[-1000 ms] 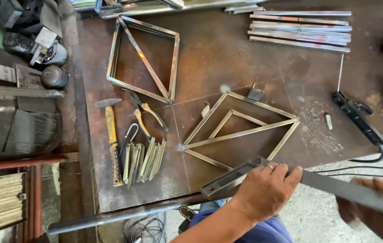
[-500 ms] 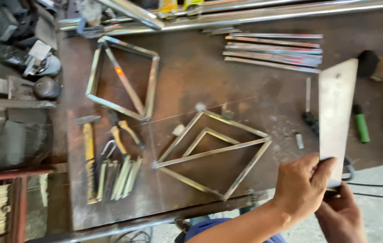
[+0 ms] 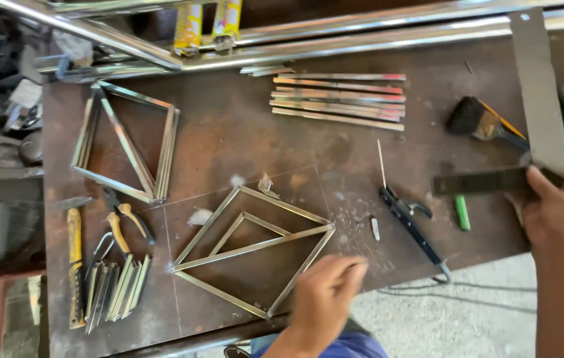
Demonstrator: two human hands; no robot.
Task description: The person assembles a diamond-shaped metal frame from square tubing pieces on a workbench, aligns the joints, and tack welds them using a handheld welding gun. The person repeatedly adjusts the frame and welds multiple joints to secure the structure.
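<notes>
My right hand [image 3: 557, 212] grips a steel try square [image 3: 539, 86] at its corner, at the right edge of the rusty metal table [image 3: 229, 132]. The square's long blade points away from me and its dark arm [image 3: 478, 181] lies to the left. My left hand [image 3: 327, 292] is blurred and holds nothing. It hovers with loose fingers over the front edge, beside the right corner of a diamond-shaped frame of thin steel bars [image 3: 255, 246].
A second stack of diamond frames [image 3: 162, 152] lies at the back left, and loose steel strips [image 3: 338, 99] at the back centre. A brush [image 3: 478, 119], green marker [image 3: 462, 212] and electrode holder [image 3: 411, 225] lie to the right. Hammer [image 3: 74, 265], pliers [image 3: 123, 225] and cut pieces [image 3: 119, 285] lie front left; long tubes [image 3: 361, 33] run behind.
The square has swung from the front edge to the right side, blade pointing away. My left hand has let go of it and moved left toward the diamond frame.
</notes>
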